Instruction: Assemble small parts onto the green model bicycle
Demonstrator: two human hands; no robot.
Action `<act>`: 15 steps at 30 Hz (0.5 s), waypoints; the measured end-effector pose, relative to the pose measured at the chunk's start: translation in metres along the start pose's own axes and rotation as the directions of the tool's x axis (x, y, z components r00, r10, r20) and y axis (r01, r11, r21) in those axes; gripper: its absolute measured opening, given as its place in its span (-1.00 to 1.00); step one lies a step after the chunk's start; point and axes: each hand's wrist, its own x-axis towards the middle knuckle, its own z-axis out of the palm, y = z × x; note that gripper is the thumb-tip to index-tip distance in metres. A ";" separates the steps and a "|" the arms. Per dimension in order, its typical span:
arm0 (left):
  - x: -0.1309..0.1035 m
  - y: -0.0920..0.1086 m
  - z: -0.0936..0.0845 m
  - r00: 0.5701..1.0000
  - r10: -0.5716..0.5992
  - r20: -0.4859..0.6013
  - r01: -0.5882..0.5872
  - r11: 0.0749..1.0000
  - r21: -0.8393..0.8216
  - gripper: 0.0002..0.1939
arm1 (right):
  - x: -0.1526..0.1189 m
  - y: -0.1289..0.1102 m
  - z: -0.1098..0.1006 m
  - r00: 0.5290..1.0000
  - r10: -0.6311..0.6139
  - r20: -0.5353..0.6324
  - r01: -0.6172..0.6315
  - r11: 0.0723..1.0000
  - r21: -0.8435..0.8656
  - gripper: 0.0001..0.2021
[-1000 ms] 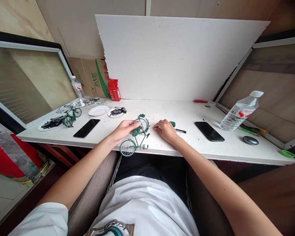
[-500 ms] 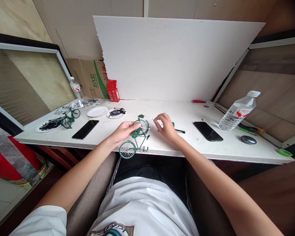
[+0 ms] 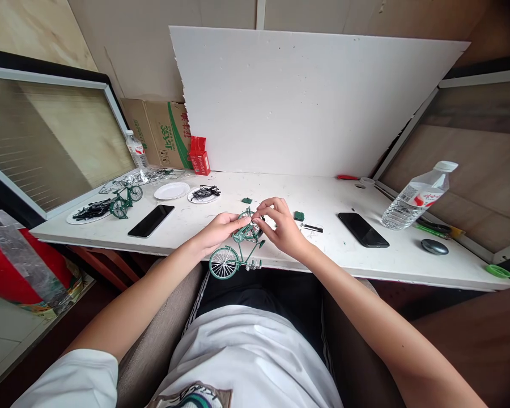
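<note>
While the left hand (image 3: 216, 231) pinches a small green bicycle (image 3: 241, 236) between thumb and fingers, the bicycle reaches out past its fingertips, its near wheel (image 3: 224, 262) hanging over the tabletop's (image 3: 323, 195) front edge. The right hand (image 3: 283, 229) is nearly closed, its fingertips drawn together at the bicycle's far wheel; whether they pinch a small piece I cannot tell.

Half a second ago, the right hand was apart from the bicycle, off to its right; now it has come across, and the two hands nearly meet at the far wheel. With that move, a green block (image 3: 299, 216) to the right of the bicycle shows more fully, next to a thin black stick (image 3: 311, 228).

Just beyond the bicycle lies another little green piece (image 3: 247, 200). Farther out, to the bicycle's left, are a phone (image 3: 151, 221), a white plate (image 3: 171, 191), a plate of black parts (image 3: 190, 198) and a second green bicycle (image 3: 125, 199). Well to its right lie a black phone (image 3: 362, 229) and a tilted water bottle (image 3: 420, 195).
</note>
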 end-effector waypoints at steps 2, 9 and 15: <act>0.000 0.000 0.001 1.000 -0.007 -0.003 0.007 1.000 -0.006 -0.54 | 0.000 0.002 0.000 1.000 -0.012 0.025 0.012 1.000 -0.009 -0.83; 0.001 -0.004 0.000 0.999 -0.032 0.030 0.033 0.999 -0.021 -0.53 | 0.000 0.004 -0.002 0.992 -0.074 0.100 0.079 0.996 -0.046 -0.81; 0.002 -0.003 -0.002 0.997 -0.042 0.060 0.043 0.999 -0.028 -0.56 | 0.001 0.006 -0.004 0.989 -0.117 0.095 0.119 0.993 -0.018 -0.87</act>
